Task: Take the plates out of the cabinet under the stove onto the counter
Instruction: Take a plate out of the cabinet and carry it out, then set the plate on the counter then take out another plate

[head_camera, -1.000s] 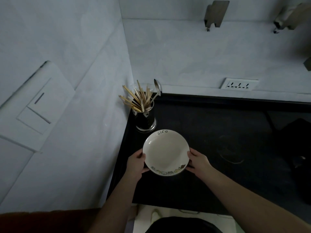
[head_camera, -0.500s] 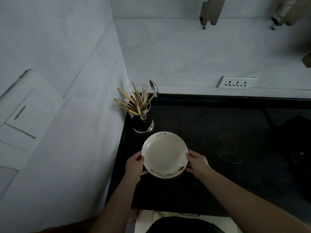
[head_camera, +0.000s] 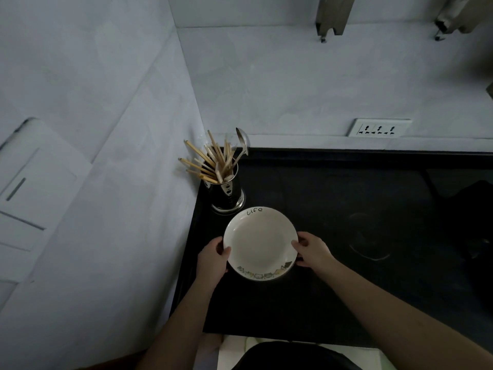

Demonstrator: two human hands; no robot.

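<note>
Two hands hold one white plate (head_camera: 260, 243) over the black counter (head_camera: 333, 289). The left hand (head_camera: 212, 259) grips the rim at about 8 o'clock on the plate, with the thumb curled over the top edge and the other fingers hidden below it. The right hand (head_camera: 310, 251) grips the rim at about 4 o'clock, its thumb also on top and its fingers tucked under. The plate faces up, with the word "life" at its 12 o'clock edge and little drawings along its 6 o'clock edge. You cannot tell if the plate rests on the counter or floats just above it. Just past the plate, at 11 o'clock, stands a shiny cup (head_camera: 226, 194) full of chopsticks (head_camera: 202, 162) and a spoon (head_camera: 241, 144). A wall socket (head_camera: 378, 127) sits at 1 o'clock.
</note>
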